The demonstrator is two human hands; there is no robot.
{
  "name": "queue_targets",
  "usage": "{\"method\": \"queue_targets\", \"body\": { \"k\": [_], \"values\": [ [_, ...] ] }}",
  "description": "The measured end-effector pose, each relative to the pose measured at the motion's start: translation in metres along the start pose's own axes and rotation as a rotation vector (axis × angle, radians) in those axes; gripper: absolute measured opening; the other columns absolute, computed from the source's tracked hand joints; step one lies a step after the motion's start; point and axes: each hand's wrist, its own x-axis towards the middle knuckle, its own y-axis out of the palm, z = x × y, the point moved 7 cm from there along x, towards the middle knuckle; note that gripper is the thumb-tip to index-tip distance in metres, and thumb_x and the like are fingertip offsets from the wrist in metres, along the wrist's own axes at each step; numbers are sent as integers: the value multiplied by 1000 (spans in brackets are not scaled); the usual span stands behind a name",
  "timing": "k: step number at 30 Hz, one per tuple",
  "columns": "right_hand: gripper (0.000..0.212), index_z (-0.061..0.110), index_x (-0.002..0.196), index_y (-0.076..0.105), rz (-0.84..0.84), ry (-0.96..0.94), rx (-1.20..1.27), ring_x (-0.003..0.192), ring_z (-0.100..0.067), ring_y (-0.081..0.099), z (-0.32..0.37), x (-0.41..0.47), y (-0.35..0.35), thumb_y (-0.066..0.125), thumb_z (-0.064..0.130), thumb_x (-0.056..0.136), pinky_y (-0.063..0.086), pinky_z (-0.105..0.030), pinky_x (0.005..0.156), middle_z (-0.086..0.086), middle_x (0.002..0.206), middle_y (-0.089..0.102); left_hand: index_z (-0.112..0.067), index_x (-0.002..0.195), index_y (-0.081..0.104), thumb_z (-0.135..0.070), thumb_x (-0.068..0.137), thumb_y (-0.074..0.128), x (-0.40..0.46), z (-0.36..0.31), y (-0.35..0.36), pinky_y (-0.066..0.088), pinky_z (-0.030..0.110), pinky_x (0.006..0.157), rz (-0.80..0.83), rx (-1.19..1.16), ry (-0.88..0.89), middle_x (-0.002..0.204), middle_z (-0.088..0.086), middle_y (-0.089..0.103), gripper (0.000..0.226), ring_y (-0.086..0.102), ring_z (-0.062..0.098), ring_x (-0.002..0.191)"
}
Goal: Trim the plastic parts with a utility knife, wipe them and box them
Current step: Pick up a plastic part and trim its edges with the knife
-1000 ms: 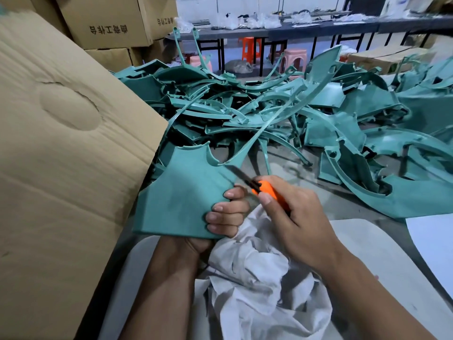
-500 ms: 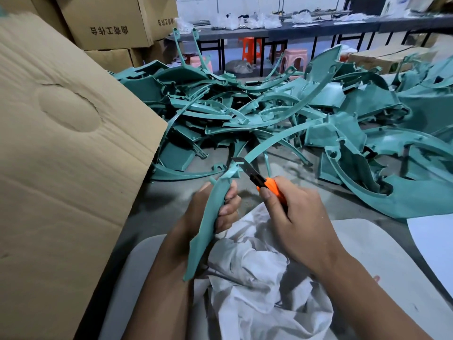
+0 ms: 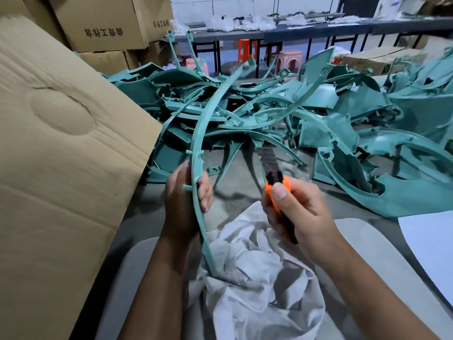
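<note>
The left hand [image 3: 187, 200] grips a long curved teal part [image 3: 199, 148] upright, near centre over the worktop [image 3: 235, 192]; the right hand [image 3: 296, 209] grips the utility knife [image 3: 275, 182], blade extended. A slip could cut the left fingers.

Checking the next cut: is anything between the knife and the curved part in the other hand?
Nothing visible. The utility knife in the right hand stands apart from the curved teal part gripped by the left hand, with only bare table behind the gap.
</note>
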Motion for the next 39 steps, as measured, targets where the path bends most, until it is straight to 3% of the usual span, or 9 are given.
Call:
{"method": "queue_targets", "body": {
  "k": [4, 8, 12, 16, 19, 25, 30, 34, 39],
  "values": [
    [80, -2, 96, 55, 17, 30, 154, 49, -15, 36, 1, 4, 0, 72, 75, 80, 27, -26, 43, -5, 63, 43, -12, 80, 50, -31, 105, 41, -4, -17, -7, 35, 30, 58, -223, 245, 288, 69, 0, 47, 33, 42, 14, 65],
    [50, 19, 103, 71, -13, 21, 43, 55, -5, 50, 2, 3, -5, 82, 62, 79, 40, -20, 50, 8, 65, 55, -20, 83, 51, -30, 103, 49, -12, -34, 1, 33, 35, 56, -255, 242, 454, 72, 5, 46, 22, 39, 17, 64],
    [27, 30, 95, 79, -194, 120, 169, 67, -18, 63, -3, 5, -16, 93, 24, 73, 48, -24, 56, 3, 84, 76, -27, 91, 61, -25, 92, 65, -12, -40, 20, 48, 46, 74, 24, -32, 320, 90, 28, 60, 5, 56, 29, 81],
    [25, 13, 99, 70, -454, 213, 584, 49, -13, 53, -16, 5, -30, 76, 30, 82, 47, -22, 48, -3, 76, 70, -20, 108, 62, -6, 79, 71, -25, -33, 41, 57, 41, 90, 380, -246, 139, 111, 8, 72, 33, 67, 24, 105],
    [35, 16, 110, 79, -437, 310, 742, 100, -24, 77, -24, 3, -31, 68, 42, 89, 62, -40, 83, -7, 117, 77, -14, 124, 56, -8, 79, 79, -40, -21, 62, 52, 51, 99, 614, -460, -46, 113, 9, 67, 51, 64, 29, 111],
    [31, 14, 79, 85, -350, 472, 851, 69, -20, 78, -19, -1, -39, 64, 33, 90, 60, -30, 52, -5, 86, 81, -9, 129, 56, -50, 95, 61, -40, -22, 58, 61, 36, 71, 753, -747, -319, 123, 25, 58, 54, 65, 37, 102],
    [22, 16, 75, 84, -339, 598, 652, 63, -21, 76, -29, -3, -40, 70, 29, 86, 61, -32, 50, -6, 81, 79, -11, 140, 51, -49, 91, 66, -46, -37, 51, 60, 33, 64, 906, -978, -305, 137, 26, 38, 63, 60, 36, 100],
    [25, 19, 78, 85, -344, 639, 580, 64, -23, 76, -32, -7, -42, 74, 40, 87, 61, -36, 53, -5, 86, 79, -1, 138, 47, -37, 92, 72, -51, -34, 46, 64, 33, 68, 1020, -763, -339, 138, 32, 40, 63, 63, 40, 105],
    [21, 23, 88, 83, -308, 592, 571, 67, -15, 76, -26, -9, -46, 71, 38, 95, 60, -27, 53, 4, 84, 79, 7, 145, 34, -27, 94, 71, -72, -34, 60, 55, 27, 48, 1298, -564, -297, 103, 27, 67, 71, 75, 22, 75]
  ]
}}
